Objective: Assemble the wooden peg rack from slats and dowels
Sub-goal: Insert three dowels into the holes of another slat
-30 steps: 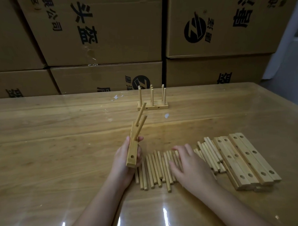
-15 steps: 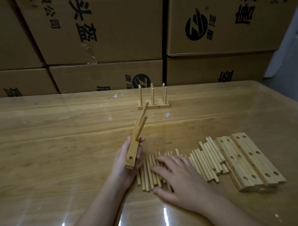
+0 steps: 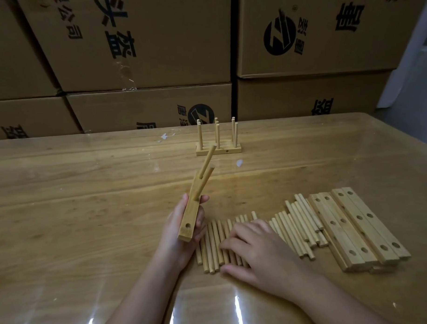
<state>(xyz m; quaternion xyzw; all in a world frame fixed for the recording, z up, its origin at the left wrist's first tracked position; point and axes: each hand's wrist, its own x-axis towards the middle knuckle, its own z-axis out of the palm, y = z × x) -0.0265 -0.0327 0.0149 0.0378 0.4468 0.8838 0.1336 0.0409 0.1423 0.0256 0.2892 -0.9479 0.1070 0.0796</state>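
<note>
Wooden slat (image 3: 190,214), two pegs (image 3: 206,167) in, gripped by curled left hand (image 3: 177,229); right hand (image 3: 258,253) flat on loose dowels (image 3: 210,244), pinching none: could roll them off, or seat next crooked.

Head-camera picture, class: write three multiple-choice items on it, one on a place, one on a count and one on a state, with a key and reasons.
1. Where does the finished rack stand?
A. far across the table, near the boxes
B. on a chair
C. on the floor

2. How many fitted dowels does the slat in the left hand carry?
A. none
B. two
C. five

3. What is the right hand doing?
A. lifting a slat
B. hanging off the table
C. resting on the loose dowels

Key: 1A, it stands by the far edge. 2B, two pegs stick out of its upper end. 3C, it lies spread over them.
</note>
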